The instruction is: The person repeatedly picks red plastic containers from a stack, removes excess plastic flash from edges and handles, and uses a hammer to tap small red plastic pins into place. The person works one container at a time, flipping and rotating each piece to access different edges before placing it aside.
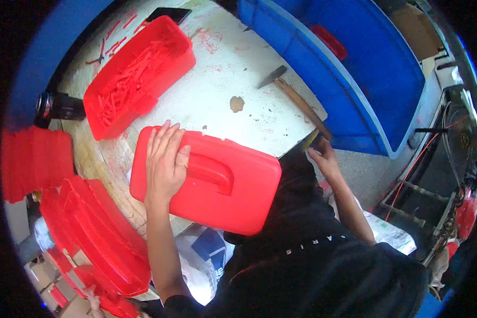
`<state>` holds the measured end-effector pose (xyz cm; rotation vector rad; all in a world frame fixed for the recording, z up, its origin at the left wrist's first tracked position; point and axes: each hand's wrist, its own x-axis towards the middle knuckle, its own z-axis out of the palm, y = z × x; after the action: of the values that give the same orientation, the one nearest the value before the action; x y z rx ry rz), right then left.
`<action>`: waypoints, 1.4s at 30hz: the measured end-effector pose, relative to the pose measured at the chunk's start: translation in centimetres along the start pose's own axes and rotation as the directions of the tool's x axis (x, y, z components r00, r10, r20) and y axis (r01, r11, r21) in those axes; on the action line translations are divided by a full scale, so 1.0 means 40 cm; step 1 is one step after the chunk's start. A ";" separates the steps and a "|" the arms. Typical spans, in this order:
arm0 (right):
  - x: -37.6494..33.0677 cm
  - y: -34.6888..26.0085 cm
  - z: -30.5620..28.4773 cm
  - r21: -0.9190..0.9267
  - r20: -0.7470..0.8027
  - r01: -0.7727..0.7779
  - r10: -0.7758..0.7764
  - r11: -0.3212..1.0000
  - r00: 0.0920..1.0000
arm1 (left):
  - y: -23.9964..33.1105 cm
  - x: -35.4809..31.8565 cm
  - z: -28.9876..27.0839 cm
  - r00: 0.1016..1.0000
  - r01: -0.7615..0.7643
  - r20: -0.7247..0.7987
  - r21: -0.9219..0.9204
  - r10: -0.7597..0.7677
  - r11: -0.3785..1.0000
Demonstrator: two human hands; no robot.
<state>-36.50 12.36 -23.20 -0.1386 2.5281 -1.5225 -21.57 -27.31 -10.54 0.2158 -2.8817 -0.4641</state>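
Observation:
My left hand (167, 161) rests with its fingers stretched over the left part of a red plastic toolbox lid (249, 183). The lid, with a moulded carry handle (214, 172), is tilted at the table's near edge, partly over my lap. To the right, my right hand (326, 159) is curled beside the table corner. Its fingers close on a small yellow-and-dark object (309, 140), mostly hidden, whose kind I cannot make out. Just beyond these fingers lies a hammer (302, 103), its wooden handle pointing toward them and its metal head farther away on the white tabletop (222, 63).
A red bin (167, 90) of thin red strips stands at the far left, beside a dark bottle-like object (63, 107). A large blue tub (350, 98) borders the table on the right. Red moulded parts (98, 233) are stacked at lower left. Ladder-like bars (413, 206) stand far right.

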 end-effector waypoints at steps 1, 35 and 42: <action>0.026 0.083 0.023 -0.041 0.043 -0.013 0.015 0.999 0.999 | 0.005 0.014 0.011 0.998 -0.054 0.017 -0.002 0.054 0.999; 0.017 -0.430 -0.016 0.614 0.625 -0.042 -0.453 0.788 0.636 | 0.381 -0.393 -0.353 0.660 0.501 0.255 -0.851 -0.707 0.160; -0.068 -0.478 0.027 0.301 0.804 0.299 -0.410 0.905 0.431 | 0.425 -0.334 -0.066 0.331 0.108 0.155 -0.986 -0.931 -0.126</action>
<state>-33.91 2.95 -6.49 -1.1797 1.6116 -1.2141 -9.93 -9.74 -5.05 1.2439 -0.9892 -1.7726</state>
